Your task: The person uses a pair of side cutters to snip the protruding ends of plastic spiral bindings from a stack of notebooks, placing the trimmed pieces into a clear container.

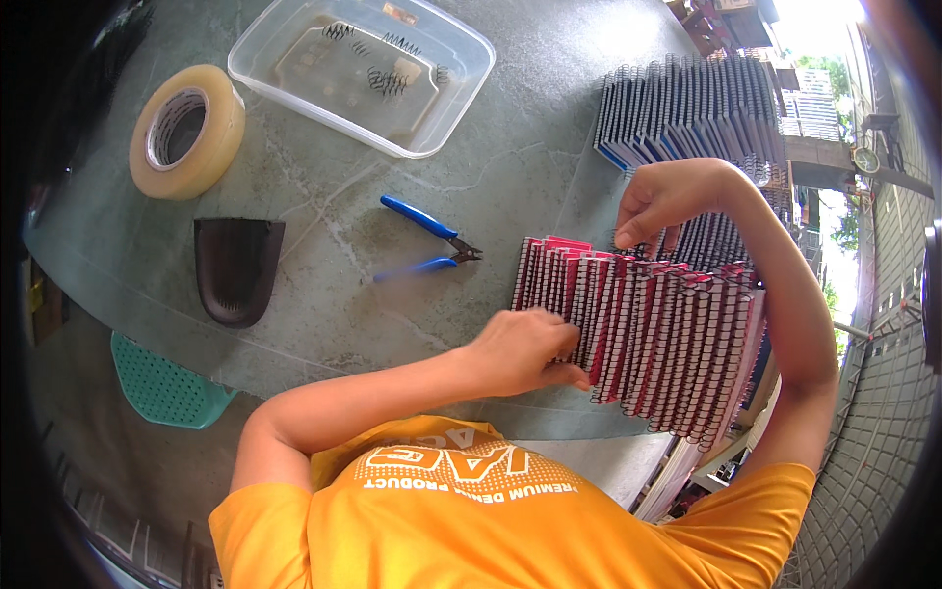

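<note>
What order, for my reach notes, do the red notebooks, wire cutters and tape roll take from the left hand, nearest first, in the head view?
1. Red spiral notebooks: immediately right.
2. Blue-handled wire cutters: ahead, leftward.
3. Tape roll: far left, ahead.

Right hand (665, 199), right of centre: some fingers hidden. Side cutters (459, 245), centre: lower handle (427, 267) partly blurred. Plastic tub (324, 83), upper frame: cut by top edge.

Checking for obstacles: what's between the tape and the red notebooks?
Blue-handled pliers, with their handles spread, lie between the tape and the red notebooks; the head view shows it.
</note>
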Demonstrator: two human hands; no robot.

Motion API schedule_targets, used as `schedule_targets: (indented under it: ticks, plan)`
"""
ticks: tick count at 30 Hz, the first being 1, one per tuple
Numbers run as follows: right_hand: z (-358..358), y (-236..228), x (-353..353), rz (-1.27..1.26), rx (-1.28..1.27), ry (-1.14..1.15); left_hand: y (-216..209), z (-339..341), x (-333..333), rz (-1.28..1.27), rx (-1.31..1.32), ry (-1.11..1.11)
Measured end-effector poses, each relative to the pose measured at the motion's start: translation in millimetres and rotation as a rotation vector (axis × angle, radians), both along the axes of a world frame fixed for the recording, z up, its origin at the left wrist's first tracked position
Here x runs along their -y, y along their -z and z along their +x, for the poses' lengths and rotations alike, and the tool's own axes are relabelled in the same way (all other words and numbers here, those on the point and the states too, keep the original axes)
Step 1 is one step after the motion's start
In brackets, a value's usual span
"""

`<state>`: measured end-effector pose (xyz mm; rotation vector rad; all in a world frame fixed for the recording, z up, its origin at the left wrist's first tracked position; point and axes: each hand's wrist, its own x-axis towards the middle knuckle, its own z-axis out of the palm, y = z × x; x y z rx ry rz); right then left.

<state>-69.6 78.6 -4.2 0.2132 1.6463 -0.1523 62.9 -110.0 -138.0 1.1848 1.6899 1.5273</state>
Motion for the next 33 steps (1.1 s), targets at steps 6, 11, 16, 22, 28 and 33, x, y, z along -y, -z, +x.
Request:
schedule_targets:
  ticks: [6,11,16,22,28,33]
  plan:
    - [-6.6,-8.8,-11.6,-0.067,-0.186,-0.047,49.2,-68.2,71.0,-0.66,-0.781,-0.24]
    - [-11.5,-2.9,6.4,0.067,-0.062,-0.105,46.0,-81.8,82.5,-0.645,-0.717,-0.106]
    - [-4.6,23.9,7.9,-0.088,0.081,-0.158,57.6,-68.3,63.2,-0.562,-0.668,-0.274]
    - [-2.1,25.0,7.0,-0.205,0.051,-0.027,3.7,-74.2,25.7,-0.185,-0.223,-0.255]
    - [-1.8,24.3,4.6,-0.127,0.042,0.145,2.8,-68.6,10.7,-0.157,-0.58,-0.323]
    - [-0.6,27.2,2.9,-0.173,0.039,0.17,2.1,-71.0,8.8,-0.173,-0.626,-0.314]
